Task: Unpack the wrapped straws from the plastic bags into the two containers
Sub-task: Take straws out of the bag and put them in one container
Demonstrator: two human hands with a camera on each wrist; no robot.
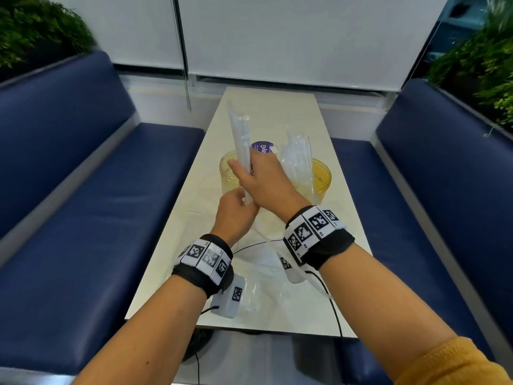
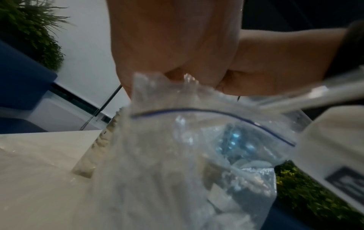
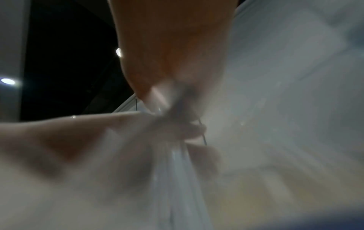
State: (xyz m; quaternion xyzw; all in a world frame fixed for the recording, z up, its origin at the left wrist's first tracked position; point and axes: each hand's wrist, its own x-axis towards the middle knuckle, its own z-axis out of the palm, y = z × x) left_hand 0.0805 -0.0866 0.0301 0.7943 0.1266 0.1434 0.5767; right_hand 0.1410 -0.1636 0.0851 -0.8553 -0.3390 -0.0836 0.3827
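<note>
My right hand (image 1: 256, 177) grips a bundle of white wrapped straws (image 1: 239, 134), held almost upright over the left clear container (image 1: 225, 173). Just below it, my left hand (image 1: 236, 208) is at the bundle's lower end. In the left wrist view this left hand (image 2: 187, 74) pinches the top edge of a clear zip bag (image 2: 197, 140) with a blue seal line, which hangs down to the table. The right container (image 1: 323, 176) holds several wrapped straws (image 1: 298, 154) standing up. The right wrist view is blurred; there my right hand (image 3: 167, 101) is closed round the straws.
A white table (image 1: 341, 234) runs between two blue benches (image 1: 83, 218). Crumpled clear bags (image 1: 261, 273) lie on its near end under my wrists. A purple round label (image 1: 262, 147) sits behind the containers. Black cables trail off the near edge.
</note>
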